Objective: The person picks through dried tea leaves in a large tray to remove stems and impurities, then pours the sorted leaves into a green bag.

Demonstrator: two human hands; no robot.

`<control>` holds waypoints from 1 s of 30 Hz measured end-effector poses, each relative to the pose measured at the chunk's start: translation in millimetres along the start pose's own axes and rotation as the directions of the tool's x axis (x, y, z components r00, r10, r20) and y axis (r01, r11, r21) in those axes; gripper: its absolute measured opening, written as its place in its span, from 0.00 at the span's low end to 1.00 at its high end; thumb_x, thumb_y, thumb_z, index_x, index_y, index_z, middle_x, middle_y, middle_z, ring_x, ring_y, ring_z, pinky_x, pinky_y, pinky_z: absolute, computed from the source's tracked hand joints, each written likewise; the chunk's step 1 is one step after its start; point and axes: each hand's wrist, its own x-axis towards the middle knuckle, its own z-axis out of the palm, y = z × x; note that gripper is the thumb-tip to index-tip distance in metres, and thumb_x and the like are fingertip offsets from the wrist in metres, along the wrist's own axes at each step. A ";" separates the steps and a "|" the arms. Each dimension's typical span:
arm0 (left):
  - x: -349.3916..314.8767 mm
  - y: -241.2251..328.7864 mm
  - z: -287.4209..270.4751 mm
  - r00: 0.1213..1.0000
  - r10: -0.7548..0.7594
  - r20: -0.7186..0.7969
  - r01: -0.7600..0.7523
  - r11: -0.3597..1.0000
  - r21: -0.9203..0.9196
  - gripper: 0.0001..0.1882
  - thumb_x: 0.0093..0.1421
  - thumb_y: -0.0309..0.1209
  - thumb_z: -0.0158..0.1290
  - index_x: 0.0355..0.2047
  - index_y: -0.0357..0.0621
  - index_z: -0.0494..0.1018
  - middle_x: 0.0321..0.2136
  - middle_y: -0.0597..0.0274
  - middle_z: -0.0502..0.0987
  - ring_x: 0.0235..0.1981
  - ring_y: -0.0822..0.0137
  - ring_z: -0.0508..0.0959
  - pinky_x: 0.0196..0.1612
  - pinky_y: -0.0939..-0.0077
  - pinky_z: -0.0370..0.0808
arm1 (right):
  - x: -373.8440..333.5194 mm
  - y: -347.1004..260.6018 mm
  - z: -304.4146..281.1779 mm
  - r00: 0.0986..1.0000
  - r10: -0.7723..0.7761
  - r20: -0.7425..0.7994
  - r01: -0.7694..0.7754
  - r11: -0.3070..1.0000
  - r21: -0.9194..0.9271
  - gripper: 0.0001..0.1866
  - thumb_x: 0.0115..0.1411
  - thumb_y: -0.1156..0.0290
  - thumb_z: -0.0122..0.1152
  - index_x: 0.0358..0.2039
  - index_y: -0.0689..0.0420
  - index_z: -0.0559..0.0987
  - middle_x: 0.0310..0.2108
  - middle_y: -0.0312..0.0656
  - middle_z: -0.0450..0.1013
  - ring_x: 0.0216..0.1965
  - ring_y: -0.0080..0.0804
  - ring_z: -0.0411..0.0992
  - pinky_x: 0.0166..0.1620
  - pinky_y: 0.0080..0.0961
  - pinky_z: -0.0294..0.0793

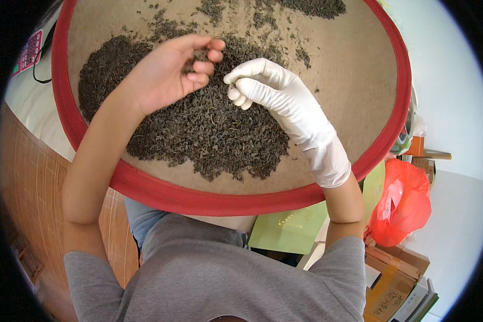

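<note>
A large heap of dark, curled dried tea leaves covers the middle of a round tray with a red cloth rim. Above the heap, my bare left hand is palm up, its fingers curled round a small clump of tea leaves. Just to its right, my right hand wears a white glove. Its thumb and forefinger are pinched together, and a tiny speck at their tips is too small to name. The two hands are apart from each other.
A smaller pile of leaves lies at the tray's far edge. On the right are a red plastic bag, cardboard boxes and a green bag. A pink device with keys and a black cord stands at the far left.
</note>
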 end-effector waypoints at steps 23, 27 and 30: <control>3.0 -11.0 -0.7 0.997 -0.060 0.048 0.065 0.992 -0.110 0.08 0.67 0.32 0.39 0.35 0.42 0.65 0.26 0.72 0.64 0.20 0.82 0.59 0.17 0.91 0.58 | -17.2 -12.5 12.7 0.829 -0.490 -0.269 0.139 0.646 -0.751 0.07 0.60 0.74 0.59 0.39 0.58 0.81 0.32 0.30 0.77 0.27 0.12 0.66 0.32 0.12 0.69; -0.1 5.3 -10.4 0.998 0.049 0.043 -0.038 0.972 -0.232 0.08 0.69 0.29 0.36 0.37 0.41 0.64 0.26 0.71 0.63 0.19 0.81 0.58 0.16 0.89 0.56 | -17.1 -4.4 -23.2 0.806 -0.580 -0.121 0.078 0.307 -0.949 0.07 0.57 0.66 0.59 0.33 0.55 0.80 0.29 0.46 0.76 0.31 0.42 0.76 0.35 0.32 0.75; 5.3 12.0 -20.6 0.995 0.051 0.080 -0.027 0.962 -0.271 0.09 0.70 0.30 0.35 0.38 0.39 0.64 0.26 0.70 0.62 0.18 0.81 0.57 0.15 0.88 0.55 | -20.1 5.3 -50.8 0.880 -0.391 -0.270 -0.190 0.231 -0.954 0.12 0.58 0.63 0.58 0.36 0.58 0.79 0.31 0.47 0.77 0.34 0.44 0.76 0.38 0.33 0.75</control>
